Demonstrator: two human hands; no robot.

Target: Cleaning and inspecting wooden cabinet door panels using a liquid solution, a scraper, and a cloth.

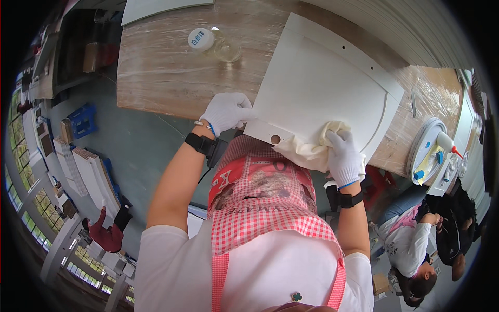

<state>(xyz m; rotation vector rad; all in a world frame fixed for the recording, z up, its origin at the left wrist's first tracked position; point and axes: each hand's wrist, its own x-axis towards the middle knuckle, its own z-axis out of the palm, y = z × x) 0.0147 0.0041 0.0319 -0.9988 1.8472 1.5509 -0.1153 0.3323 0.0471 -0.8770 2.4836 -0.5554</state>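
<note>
A white panel (322, 78) with a raised curved border and a few holes lies on the plastic-wrapped table, its near corner reaching over the table's edge. My left hand (226, 113), in a white knit glove, grips the panel's left edge with bent fingers. My right hand (344, 156), gloved alike, holds a crumpled cream cloth (306, 152) against the panel's near right part. Part of the cloth hangs over the near edge, beside a round hole in the panel.
A clear jar with a white lid (201, 39) stands left of the panel. To the right, a round white tray (420, 139) holds a white red-tipped bottle (447, 143) and blue pieces. Another white panel (156, 8) lies at the far left. People (410, 244) are at the right.
</note>
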